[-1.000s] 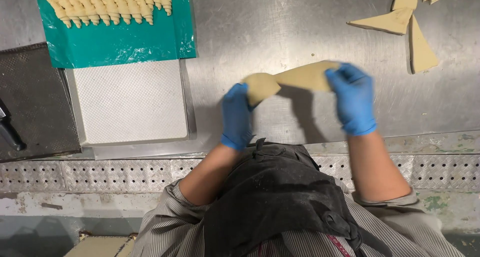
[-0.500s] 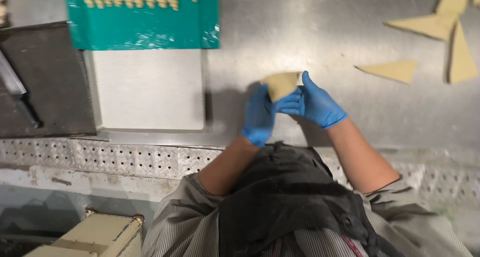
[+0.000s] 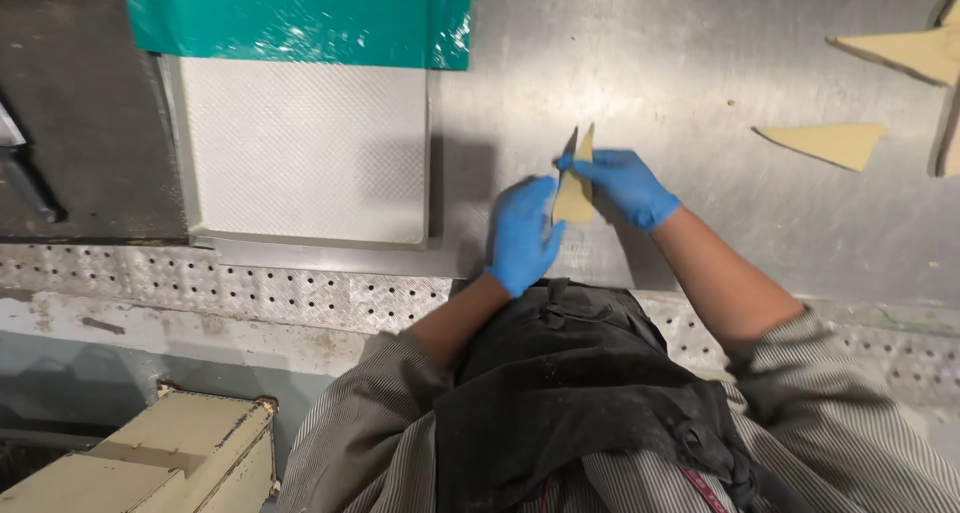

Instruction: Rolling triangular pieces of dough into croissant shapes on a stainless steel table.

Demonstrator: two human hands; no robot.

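Note:
Both my hands wear blue gloves and meet over a steel worktable (image 3: pixel 700 63). Between them is a pale triangular piece of dough (image 3: pixel 576 188), held upright with its tip pointing away from me. My right hand (image 3: pixel 625 185) pinches the dough near its upper edge. My left hand (image 3: pixel 522 235) presses against its lower left side with the fingers mostly flat. The dough is lifted just above the table surface.
Further dough triangles (image 3: pixel 825 141) lie on the table at the right, one (image 3: pixel 905 51) near the far corner. A white textured tray (image 3: pixel 305 148) sits left of my hands, a teal sheet (image 3: pixel 300 18) beyond it, and a dark tray (image 3: pixel 85 123) at far left.
The long stretched dough strip has been gathered into a short upright piece between my hands. My hands have come close together, and the view has shifted toward the table's front edge.

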